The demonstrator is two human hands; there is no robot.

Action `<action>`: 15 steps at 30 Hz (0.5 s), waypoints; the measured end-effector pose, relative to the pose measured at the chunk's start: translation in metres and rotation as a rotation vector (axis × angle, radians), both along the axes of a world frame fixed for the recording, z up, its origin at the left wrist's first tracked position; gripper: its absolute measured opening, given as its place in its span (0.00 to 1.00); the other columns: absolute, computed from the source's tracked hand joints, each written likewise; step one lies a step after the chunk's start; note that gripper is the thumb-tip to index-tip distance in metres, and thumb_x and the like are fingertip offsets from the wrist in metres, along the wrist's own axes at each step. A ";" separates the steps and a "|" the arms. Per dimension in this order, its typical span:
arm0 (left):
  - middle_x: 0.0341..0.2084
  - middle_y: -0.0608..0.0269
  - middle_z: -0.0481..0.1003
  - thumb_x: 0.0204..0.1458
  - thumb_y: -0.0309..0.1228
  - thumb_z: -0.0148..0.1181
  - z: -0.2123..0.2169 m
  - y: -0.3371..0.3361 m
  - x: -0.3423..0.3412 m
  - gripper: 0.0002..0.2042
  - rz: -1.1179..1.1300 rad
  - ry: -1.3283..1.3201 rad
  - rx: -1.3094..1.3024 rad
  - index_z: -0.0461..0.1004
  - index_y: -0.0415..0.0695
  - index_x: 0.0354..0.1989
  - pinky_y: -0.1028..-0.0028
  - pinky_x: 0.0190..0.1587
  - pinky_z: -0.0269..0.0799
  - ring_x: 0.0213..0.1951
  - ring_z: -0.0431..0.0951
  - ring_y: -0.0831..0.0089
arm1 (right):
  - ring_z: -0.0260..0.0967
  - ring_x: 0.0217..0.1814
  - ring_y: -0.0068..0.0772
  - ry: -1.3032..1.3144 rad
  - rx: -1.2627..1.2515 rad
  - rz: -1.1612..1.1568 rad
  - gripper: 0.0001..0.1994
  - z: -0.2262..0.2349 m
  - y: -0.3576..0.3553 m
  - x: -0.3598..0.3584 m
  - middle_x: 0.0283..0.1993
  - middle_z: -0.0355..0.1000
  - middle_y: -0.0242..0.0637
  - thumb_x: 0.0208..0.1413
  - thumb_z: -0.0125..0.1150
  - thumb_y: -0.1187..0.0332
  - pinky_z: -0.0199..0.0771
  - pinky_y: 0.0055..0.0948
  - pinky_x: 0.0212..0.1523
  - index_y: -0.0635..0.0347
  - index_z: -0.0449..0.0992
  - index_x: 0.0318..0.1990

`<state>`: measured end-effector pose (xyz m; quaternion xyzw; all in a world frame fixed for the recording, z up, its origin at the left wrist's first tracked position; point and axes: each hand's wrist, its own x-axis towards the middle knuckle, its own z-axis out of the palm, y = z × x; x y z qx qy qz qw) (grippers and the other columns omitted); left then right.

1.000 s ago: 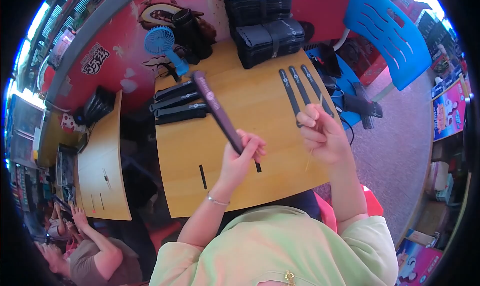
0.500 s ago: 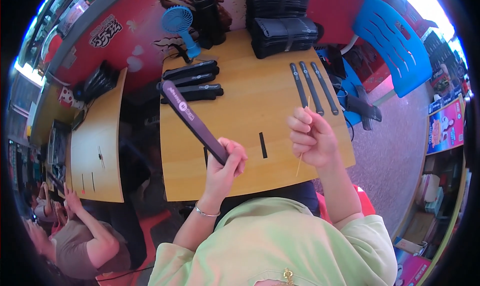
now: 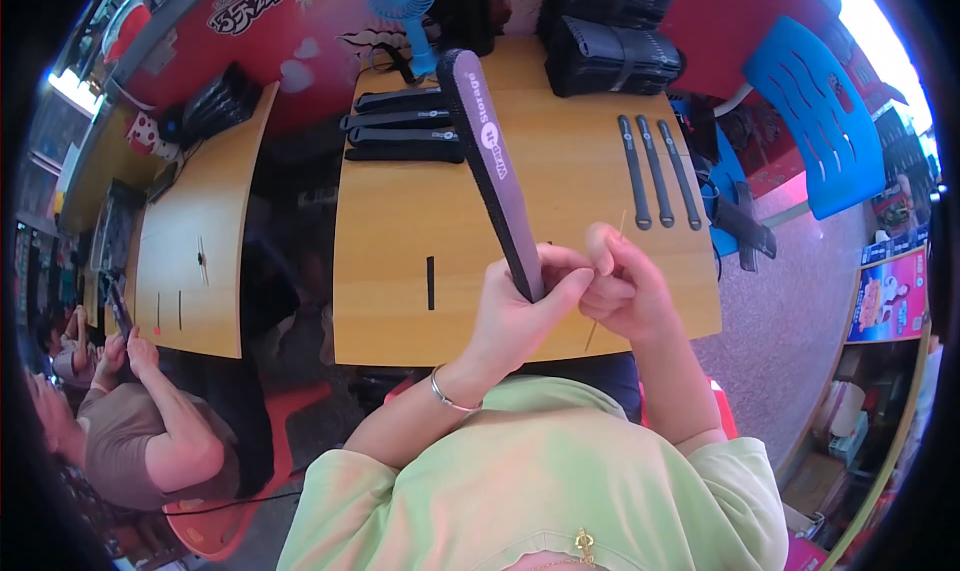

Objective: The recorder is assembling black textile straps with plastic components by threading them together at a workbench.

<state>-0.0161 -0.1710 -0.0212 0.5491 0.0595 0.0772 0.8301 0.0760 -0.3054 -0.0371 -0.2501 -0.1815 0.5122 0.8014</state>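
Observation:
My left hand (image 3: 515,321) is closed around the lower end of a dark grey strap (image 3: 487,151) with pale printing and a black fuzzy edge. The strap stands up and leans a little to the left. Close by, my right hand (image 3: 635,291) pinches a thin wooden stick (image 3: 591,334), which pokes out above and below the fingers. The fingertips of both hands meet or nearly meet, and what lies between them is hidden. A short black strip (image 3: 431,283) is on the table (image 3: 385,316) to the left of my hands.
Three flat grey straps (image 3: 657,176) lie side by side at the table's right. Folded dark straps (image 3: 405,128) sit at the far left, near a blue fan (image 3: 405,11). Stacked black bundles (image 3: 615,56) stand behind. A blue chair (image 3: 820,121) is right; a person (image 3: 150,431) works leftward.
My left hand has moved right with the strap, which now stands more upright. Both hands have come together. The stick stays in my right hand, and the view has shifted.

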 end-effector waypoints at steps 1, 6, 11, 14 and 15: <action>0.27 0.69 0.74 0.53 0.23 0.60 0.000 0.000 -0.001 0.05 0.004 0.001 -0.002 0.75 0.36 0.36 0.83 0.33 0.68 0.30 0.72 0.85 | 0.35 0.12 0.13 -0.012 -0.004 -0.010 0.13 -0.001 0.000 0.000 0.12 0.45 0.18 0.65 0.41 0.57 0.36 0.17 0.14 0.51 0.64 0.30; 0.25 0.70 0.74 0.51 0.21 0.60 -0.004 0.001 -0.001 0.03 0.037 0.027 -0.014 0.77 0.36 0.33 0.83 0.31 0.68 0.28 0.72 0.85 | 0.36 0.13 0.13 -0.063 -0.043 -0.033 0.13 -0.004 0.003 0.000 0.13 0.45 0.18 0.64 0.43 0.57 0.36 0.18 0.15 0.52 0.64 0.30; 0.24 0.70 0.73 0.51 0.21 0.60 -0.007 -0.001 -0.001 0.02 0.074 0.021 -0.009 0.77 0.36 0.32 0.83 0.30 0.67 0.27 0.72 0.85 | 0.37 0.13 0.12 -0.102 -0.071 -0.053 0.13 -0.004 0.004 -0.001 0.13 0.46 0.18 0.64 0.44 0.57 0.36 0.18 0.15 0.53 0.64 0.30; 0.22 0.71 0.72 0.51 0.20 0.60 -0.008 -0.002 0.001 0.02 0.100 0.017 -0.006 0.77 0.35 0.31 0.83 0.29 0.66 0.26 0.71 0.85 | 0.37 0.13 0.12 -0.108 -0.089 -0.067 0.13 -0.005 0.004 -0.002 0.13 0.46 0.18 0.64 0.44 0.57 0.37 0.18 0.15 0.53 0.64 0.30; 0.21 0.72 0.72 0.50 0.20 0.60 -0.008 -0.002 0.001 0.02 0.113 0.015 -0.010 0.77 0.35 0.31 0.83 0.28 0.66 0.26 0.70 0.86 | 0.37 0.13 0.12 -0.114 -0.095 -0.070 0.13 -0.005 0.004 -0.002 0.14 0.46 0.18 0.64 0.44 0.58 0.37 0.18 0.16 0.53 0.64 0.30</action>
